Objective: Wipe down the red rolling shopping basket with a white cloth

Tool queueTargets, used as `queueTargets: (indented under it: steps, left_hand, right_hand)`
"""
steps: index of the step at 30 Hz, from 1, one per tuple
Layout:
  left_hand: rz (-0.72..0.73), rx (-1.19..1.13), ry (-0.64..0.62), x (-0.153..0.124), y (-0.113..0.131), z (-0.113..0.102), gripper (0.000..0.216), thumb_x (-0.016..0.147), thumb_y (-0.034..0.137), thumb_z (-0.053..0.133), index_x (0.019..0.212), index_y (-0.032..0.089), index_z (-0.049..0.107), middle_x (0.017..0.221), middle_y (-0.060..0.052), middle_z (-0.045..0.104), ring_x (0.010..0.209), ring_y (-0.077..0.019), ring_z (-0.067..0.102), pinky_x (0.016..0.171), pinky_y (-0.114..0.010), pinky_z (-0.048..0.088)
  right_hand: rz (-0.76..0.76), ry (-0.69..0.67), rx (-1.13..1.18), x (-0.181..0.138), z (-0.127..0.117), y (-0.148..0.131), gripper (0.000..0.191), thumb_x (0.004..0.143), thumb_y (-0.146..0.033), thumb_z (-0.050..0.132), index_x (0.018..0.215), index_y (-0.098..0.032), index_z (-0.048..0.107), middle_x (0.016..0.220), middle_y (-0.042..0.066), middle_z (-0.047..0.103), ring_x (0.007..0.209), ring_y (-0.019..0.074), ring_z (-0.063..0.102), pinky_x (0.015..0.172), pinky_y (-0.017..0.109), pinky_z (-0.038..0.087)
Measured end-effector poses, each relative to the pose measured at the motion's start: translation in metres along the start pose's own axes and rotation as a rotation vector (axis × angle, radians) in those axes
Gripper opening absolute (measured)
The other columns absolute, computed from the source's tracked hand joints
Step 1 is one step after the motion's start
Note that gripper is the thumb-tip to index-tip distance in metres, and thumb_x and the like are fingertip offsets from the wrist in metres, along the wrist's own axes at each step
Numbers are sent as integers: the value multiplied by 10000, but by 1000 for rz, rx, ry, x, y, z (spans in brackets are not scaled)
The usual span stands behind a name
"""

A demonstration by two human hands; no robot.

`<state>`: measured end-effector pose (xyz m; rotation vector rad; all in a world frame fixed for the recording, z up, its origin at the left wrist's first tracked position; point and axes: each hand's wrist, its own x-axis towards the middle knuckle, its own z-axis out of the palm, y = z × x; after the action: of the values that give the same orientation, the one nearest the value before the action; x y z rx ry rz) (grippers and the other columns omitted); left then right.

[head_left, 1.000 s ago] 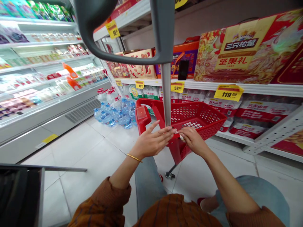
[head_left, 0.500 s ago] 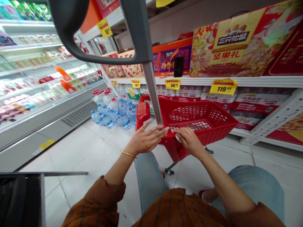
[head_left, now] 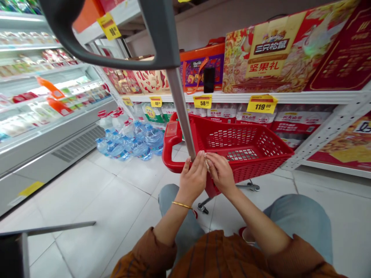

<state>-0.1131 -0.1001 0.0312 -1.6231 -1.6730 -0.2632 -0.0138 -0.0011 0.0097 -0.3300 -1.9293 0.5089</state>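
A red plastic basket trolley (head_left: 232,133) stands before my knees, its perforated basket extending to the right. A metal pole (head_left: 182,112) rises from its near left part to a large grey handle (head_left: 121,63) at the top. My left hand (head_left: 193,179) lies on the near rim beside the pole's foot, fingers stretched out. Close against it, my right hand (head_left: 220,173) has its fingers closed on a small crumpled white tissue (head_left: 207,164). Part of the tissue is hidden by the fingers.
Gift boxes (head_left: 261,58) and a black phone (head_left: 209,80) stand on the white shelf (head_left: 310,97); packed water bottles fill the level below. Large blue water bottles (head_left: 130,141) sit on the floor at left. An open cooler (head_left: 72,135) runs along the left side.
My left hand has moved right and turned its fingers upward, close to the right hand. My right hand, still holding the tissue, has shifted slightly left. The whole view has shifted.
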Motion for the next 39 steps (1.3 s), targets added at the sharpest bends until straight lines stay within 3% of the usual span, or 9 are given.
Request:
queueTargets:
  steps: [7,11,18,23,26,29,33,39]
  left_hand:
    - [-3,-108,25,-3,-2,7,425,913,107,399,1320,123,524,1375,-60,527,1428,-131,200,1209,-325,-64]
    - [-15,-193,33,-3,-2,8,456,896,96,417,1342,126,503,1357,-62,544,1421,-135,218,1206,-300,-56]
    - [-28,-261,37,-6,-3,11,498,899,121,448,1393,182,448,1355,-55,548,1397,-163,293,1213,-338,-25]
    - [-15,-228,44,-9,-1,15,486,898,96,421,1369,196,485,1340,-52,562,1396,-156,298,1204,-332,-57]
    - [-9,-202,81,-10,0,18,471,906,87,421,1359,189,496,1313,-42,590,1398,-143,289,1202,-316,-63]
    - [8,-209,120,-10,0,20,455,907,75,428,1344,173,510,1268,-42,627,1382,-140,323,1205,-307,-41]
    - [13,-229,133,-11,0,22,454,922,69,391,1345,182,508,1234,-53,650,1305,-140,459,1211,-317,15]
    - [-10,-276,161,-13,3,27,497,934,77,349,1410,196,428,1256,-61,629,1279,-133,494,1214,-326,44]
  right_hand:
    - [-137,14,-164,-20,1,20,409,925,-166,507,1325,-246,501,1057,97,644,994,217,579,854,409,511]
    - [-113,4,-223,-32,-4,32,439,913,-165,530,1326,-308,500,1074,82,631,1011,223,591,871,430,504]
    - [-55,18,-233,-44,-23,57,360,908,-184,547,1247,-303,575,1028,64,658,978,219,602,870,430,501]
    - [39,90,-241,-39,-32,41,329,926,-169,504,1225,-279,584,1054,86,652,1001,223,599,875,430,508]
    - [39,137,-189,-33,-24,20,393,932,-150,482,1304,-271,519,1116,97,643,1061,219,585,927,434,492]
    - [-39,83,-180,-31,-8,8,450,936,-150,467,1369,-271,452,1206,107,618,1140,226,564,970,453,478]
    - [-90,56,-205,-34,3,15,512,924,-123,467,1415,-254,402,1188,109,631,1151,232,552,983,463,473]
    - [-76,63,-265,-43,-13,41,491,906,-122,515,1373,-268,465,1097,95,657,1058,224,576,938,447,492]
